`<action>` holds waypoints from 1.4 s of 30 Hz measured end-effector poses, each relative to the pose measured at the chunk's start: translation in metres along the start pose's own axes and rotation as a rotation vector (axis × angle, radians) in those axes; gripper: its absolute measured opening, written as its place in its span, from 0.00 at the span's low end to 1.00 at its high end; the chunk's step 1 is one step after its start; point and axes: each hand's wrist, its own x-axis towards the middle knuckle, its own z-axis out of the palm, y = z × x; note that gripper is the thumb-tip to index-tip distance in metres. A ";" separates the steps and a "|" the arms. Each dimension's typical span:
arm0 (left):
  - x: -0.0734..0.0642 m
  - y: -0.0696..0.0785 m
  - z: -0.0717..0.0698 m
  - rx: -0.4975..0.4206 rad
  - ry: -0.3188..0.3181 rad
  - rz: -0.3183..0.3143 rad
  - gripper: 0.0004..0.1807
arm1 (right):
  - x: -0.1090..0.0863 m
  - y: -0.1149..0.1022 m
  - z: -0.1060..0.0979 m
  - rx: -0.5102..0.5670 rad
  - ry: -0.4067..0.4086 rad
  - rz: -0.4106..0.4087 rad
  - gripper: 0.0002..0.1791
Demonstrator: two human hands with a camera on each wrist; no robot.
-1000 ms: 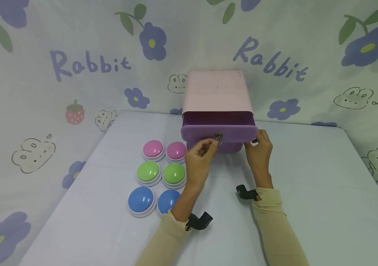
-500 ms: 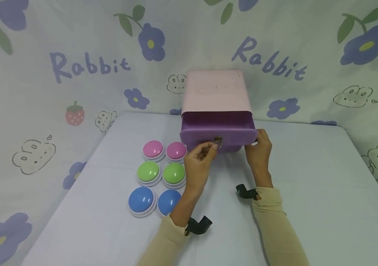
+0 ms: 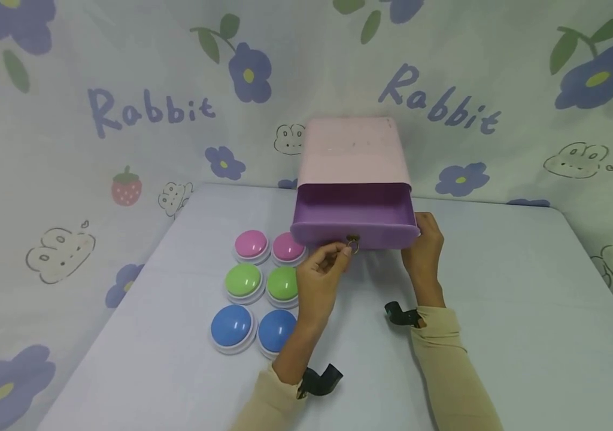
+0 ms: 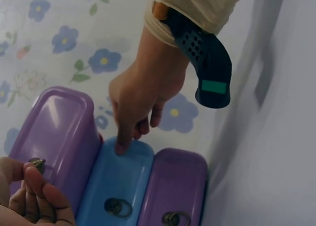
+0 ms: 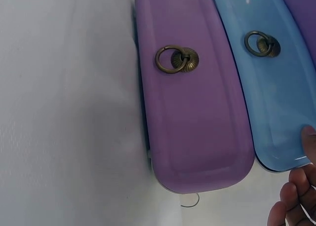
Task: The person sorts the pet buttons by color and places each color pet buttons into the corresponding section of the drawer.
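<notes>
A small drawer cabinet (image 3: 354, 149) with a pink top stands at the back of the table. Its purple top drawer (image 3: 319, 234) is pulled well out, and the visible inside looks bare. Thumb and forefinger of my left hand (image 3: 318, 290) pinch the brass ring pull (image 3: 353, 246) on that drawer's front. My right hand (image 3: 425, 254) holds the cabinet's right side, its thumb on the blue middle drawer (image 5: 276, 102) and its fingers bent beside the edge. Below that, the purple bottom drawer (image 5: 202, 117) is closed, its ring pull (image 5: 170, 59) untouched.
Left of my left arm, domed push buttons on white bases stand in pairs: pink (image 3: 251, 243), green (image 3: 243, 279) and blue (image 3: 231, 325). My left forearm partly covers the nearer right ones. A white cloth covers the table (image 3: 527, 311); a printed curtain (image 3: 177, 60) hangs behind.
The top drawer has slid further out toward me, showing more of its inside. My left hand has come nearer with the ring, while my right hand stays at the cabinet's side.
</notes>
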 end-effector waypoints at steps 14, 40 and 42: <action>-0.011 0.000 0.005 -0.009 -0.022 0.016 0.10 | -0.001 0.003 -0.002 -0.010 0.017 -0.085 0.05; -0.033 -0.001 -0.012 0.058 -0.032 0.113 0.11 | -0.002 0.001 0.000 0.086 0.020 -0.081 0.03; -0.036 -0.002 -0.021 0.095 -0.026 0.167 0.14 | 0.000 0.000 0.000 0.079 0.032 -0.084 0.04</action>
